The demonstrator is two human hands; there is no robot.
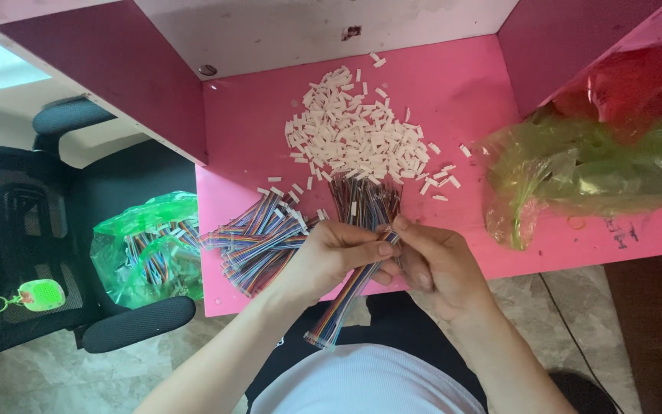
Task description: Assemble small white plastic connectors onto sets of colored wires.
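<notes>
My left hand and my right hand meet at the front edge of the pink table, both pinching the top end of a rainbow ribbon cable that hangs down toward my lap. Just beyond my fingers lies a bundle of loose coloured cables. To the left a fanned pile of finished ribbon cables rests on the table. A heap of small white plastic connectors is spread further back.
A crumpled green plastic bag with a red one behind it lies at the table's right. A green bag of cables sits on a black office chair at the left. Maroon partition walls flank the desk.
</notes>
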